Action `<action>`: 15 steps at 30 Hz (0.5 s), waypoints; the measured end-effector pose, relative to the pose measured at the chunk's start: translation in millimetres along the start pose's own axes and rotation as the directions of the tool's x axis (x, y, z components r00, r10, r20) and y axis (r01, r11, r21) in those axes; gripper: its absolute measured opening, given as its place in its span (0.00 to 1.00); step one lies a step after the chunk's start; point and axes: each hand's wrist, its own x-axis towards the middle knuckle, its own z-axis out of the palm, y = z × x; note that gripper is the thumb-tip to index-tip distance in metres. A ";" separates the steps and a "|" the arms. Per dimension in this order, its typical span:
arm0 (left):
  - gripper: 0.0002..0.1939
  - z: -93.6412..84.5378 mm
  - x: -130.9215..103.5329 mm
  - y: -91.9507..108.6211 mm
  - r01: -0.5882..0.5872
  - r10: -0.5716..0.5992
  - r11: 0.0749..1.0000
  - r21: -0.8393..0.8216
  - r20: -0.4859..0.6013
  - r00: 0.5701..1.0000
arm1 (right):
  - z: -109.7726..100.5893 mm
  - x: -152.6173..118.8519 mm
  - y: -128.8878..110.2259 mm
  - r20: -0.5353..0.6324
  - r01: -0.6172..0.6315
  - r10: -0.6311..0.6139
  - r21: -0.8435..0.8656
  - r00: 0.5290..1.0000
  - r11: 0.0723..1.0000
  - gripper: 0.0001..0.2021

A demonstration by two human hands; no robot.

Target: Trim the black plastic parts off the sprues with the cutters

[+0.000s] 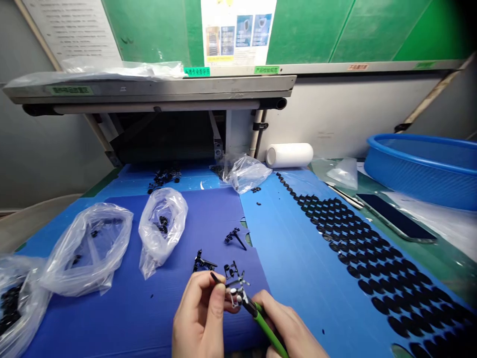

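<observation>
Bags (pixel 151 258) lie left of the cutters (pixel 265 326), discs (pixel 367 270) right, the phone (pixel 395 217) beyond these, the basket (pixel 421 176) behind it

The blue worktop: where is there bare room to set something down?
Mostly bare: the light strip between dark sheet and discs; the dark sheet between bags and left hand, except specks. Crowded: the discs; black parts beyond that hand.

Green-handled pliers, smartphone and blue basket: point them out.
Green-handled pliers (pixel 269 331): head view, on the green handle.
Smartphone (pixel 397 217): head view, on the dark screen.
Blue basket (pixel 417 177): head view, on the outer side wall.
</observation>
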 end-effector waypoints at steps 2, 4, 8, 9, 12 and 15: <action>0.05 12.2 4.5 -2.9 0.095 -0.094 0.995 -0.006 0.067 0.993 | -3.6 3.0 3.0 -0.003 -0.031 0.031 0.009 1.000 0.999 0.19; 0.07 22.2 9.4 -7.8 0.152 -0.145 0.988 -0.042 0.129 0.981 | -7.9 5.7 3.9 -0.012 -0.077 0.077 0.011 0.997 0.997 0.17; 0.07 30.5 18.6 -19.4 0.205 -0.189 0.973 -0.108 0.147 0.971 | -17.5 5.7 4.3 -0.022 -0.135 0.134 -0.044 0.991 0.990 0.15; 0.07 30.2 20.2 -21.4 0.208 -0.192 0.971 -0.114 0.138 0.972 | -20.3 4.6 5.7 -0.016 -0.135 0.134 -0.066 0.991 0.989 0.16; 0.07 26.1 21.5 -22.5 0.226 -0.209 0.963 -0.144 0.125 0.970 | -29.2 0.5 17.2 -0.012 -0.142 0.141 -0.159 0.990 0.977 0.16; 0.08 20.7 18.2 -17.9 0.266 -0.237 0.940 -0.214 0.150 0.960 | -35.4 -1.6 38.3 -0.094 -0.178 0.155 -0.341 0.983 0.923 0.16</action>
